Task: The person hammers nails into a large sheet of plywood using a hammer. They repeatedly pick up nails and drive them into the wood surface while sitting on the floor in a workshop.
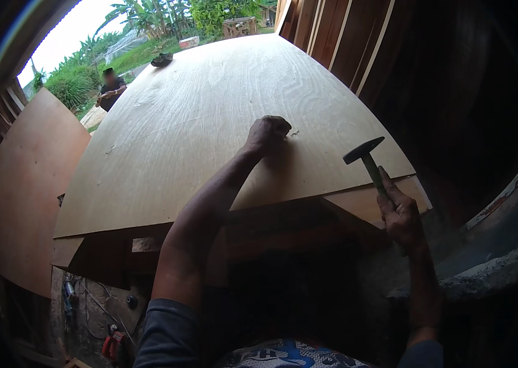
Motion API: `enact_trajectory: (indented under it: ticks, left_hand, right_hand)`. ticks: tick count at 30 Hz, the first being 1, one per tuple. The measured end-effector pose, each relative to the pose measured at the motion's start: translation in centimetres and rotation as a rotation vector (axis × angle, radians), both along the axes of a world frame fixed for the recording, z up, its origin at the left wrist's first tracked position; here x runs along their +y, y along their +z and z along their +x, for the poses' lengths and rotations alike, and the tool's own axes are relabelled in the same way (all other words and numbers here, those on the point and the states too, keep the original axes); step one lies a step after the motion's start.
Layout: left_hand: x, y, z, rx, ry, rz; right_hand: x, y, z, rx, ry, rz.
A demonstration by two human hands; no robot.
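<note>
A large pale plywood sheet (pixel 185 129) lies before me, propped on a frame. My left hand (pixel 269 131) rests over it with the fingers curled in. Its fingertips face away from me, so whether anything small is pinched there is hidden. A small dark mark (pixel 295 133) shows on the wood just right of the knuckles. My right hand (pixel 399 216) grips a hammer (pixel 371 163) by its greenish handle, index finger stretched along it. The dark steel head is raised above the sheet's near right part.
A reddish plywood panel (pixel 33 193) leans at left. Boards (pixel 332 41) stand upright at back right. A dark crumpled object (pixel 162 60) sits on the sheet's far edge. Beyond the sheet's left edge is another person (pixel 111 89). Red-handled pliers (pixel 113 342) and cords lie below left.
</note>
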State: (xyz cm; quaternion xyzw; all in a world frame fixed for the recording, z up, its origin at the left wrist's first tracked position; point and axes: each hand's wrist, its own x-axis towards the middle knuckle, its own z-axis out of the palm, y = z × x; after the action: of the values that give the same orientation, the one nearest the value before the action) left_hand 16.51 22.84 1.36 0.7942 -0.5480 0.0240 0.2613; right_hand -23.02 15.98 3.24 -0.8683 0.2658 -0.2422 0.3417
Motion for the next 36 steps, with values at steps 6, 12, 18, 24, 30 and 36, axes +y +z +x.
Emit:
enact_trajectory:
  ticks: [6,12,18,24,30,36]
  left_hand:
    - [-3.8,2.2,-3.7,0.052,0.192,0.164]
    - [-2.1,1.4,-3.1,-0.308,0.102,0.046]
    - [10.0,6.4,1.0,0.189,0.148,-0.138]
    - [26.4,6.6,3.4,0.698,0.194,-0.526]
    - [46.0,1.7,4.2,0.289,0.579,-0.813]
    - [52.7,-1.6,2.8,0.476,0.714,-0.729]
  right_hand:
    - [-0.2,0.7,-0.5,0.046,0.005,0.005]
    - [-0.1,0.9,0.0,0.095,0.005,0.017]
    - [0.1,0.3,0.5,0.077,0.029,-0.003]
    - [-2.2,-2.2,-1.0,-0.111,0.123,0.169]
    - [-4.7,-3.4,1.4,-0.102,0.278,0.139]
    - [5.8,1.4,8.4,-0.155,0.395,0.295]
